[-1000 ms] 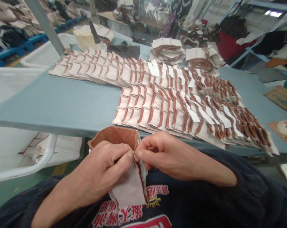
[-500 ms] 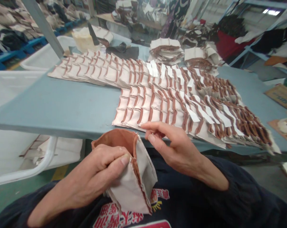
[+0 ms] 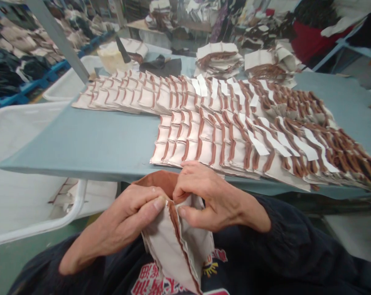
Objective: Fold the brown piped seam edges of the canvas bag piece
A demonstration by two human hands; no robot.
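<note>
A cream fabric pouch [image 3: 162, 246] with a brown inside is held up in front of my chest. A brown-edged seam runs down its near corner. My left hand [image 3: 136, 215] is closed on its rim just left of that seam, thumb outside and fingers hidden in the mouth. Right of the seam, my right hand [image 3: 211, 194] pinches the rim between thumb and curled fingers. Both hands nearly meet at the corner. Just beyond them on the table lie overlapping rows of similar cream and brown pouches [image 3: 191, 149].
The rows lie on a blue-grey covered table [image 3: 81, 141], with white strips [image 3: 276, 141] across some pouches. Behind them stand two fabric stacks [image 3: 218, 53] and a dark cloth [image 3: 161, 65]. A white bin [image 3: 19, 180] with a tubular rail [image 3: 78, 209] stands at the left.
My right hand has moved left and down from above the table edge and taken hold of the pouch's rim. My left hand keeps its grip. The view has shifted slightly.
</note>
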